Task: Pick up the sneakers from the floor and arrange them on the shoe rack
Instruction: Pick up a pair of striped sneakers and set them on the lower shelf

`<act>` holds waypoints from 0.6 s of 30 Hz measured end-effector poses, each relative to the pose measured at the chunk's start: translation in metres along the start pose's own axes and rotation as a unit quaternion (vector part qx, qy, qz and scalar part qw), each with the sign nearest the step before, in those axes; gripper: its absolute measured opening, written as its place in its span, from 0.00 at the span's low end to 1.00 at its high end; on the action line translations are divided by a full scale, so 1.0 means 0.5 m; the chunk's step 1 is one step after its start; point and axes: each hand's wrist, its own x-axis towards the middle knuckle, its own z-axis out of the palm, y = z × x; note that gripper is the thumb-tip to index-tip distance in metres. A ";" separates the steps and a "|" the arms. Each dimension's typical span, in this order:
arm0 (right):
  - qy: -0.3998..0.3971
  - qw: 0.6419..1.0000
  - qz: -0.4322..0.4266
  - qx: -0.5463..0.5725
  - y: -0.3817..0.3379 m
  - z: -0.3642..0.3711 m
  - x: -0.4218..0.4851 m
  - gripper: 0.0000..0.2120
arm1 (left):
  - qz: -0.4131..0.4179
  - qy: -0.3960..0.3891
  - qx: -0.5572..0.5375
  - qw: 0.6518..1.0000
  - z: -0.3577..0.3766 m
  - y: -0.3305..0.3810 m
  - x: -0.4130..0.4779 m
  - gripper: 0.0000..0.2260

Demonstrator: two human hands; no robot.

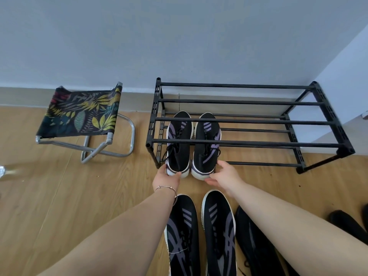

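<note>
A black two-tier shoe rack [249, 122] of bars stands against the wall. Two black sneakers with purple stripes and white soles lie on its lower tier at the left end, toes to the wall. My left hand [167, 177] grips the heel of the left sneaker [177, 148]. My right hand [224, 175] grips the heel of the right sneaker [206, 148]. A second matching pair lies on the floor below my arms, with its left shoe [182, 234] and right shoe [220, 232] side by side.
A folding stool [79, 114] with leaf-print fabric stands left of the rack. More black shoes [256, 248] lie on the wooden floor at the lower right, one [346, 222] near the frame edge. A white wall corner [346, 80] juts out right of the rack.
</note>
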 end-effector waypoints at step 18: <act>0.092 0.949 -0.105 -0.283 -0.072 0.001 0.003 0.24 | 0.046 -0.064 0.063 0.995 -0.017 0.118 -0.026 0.30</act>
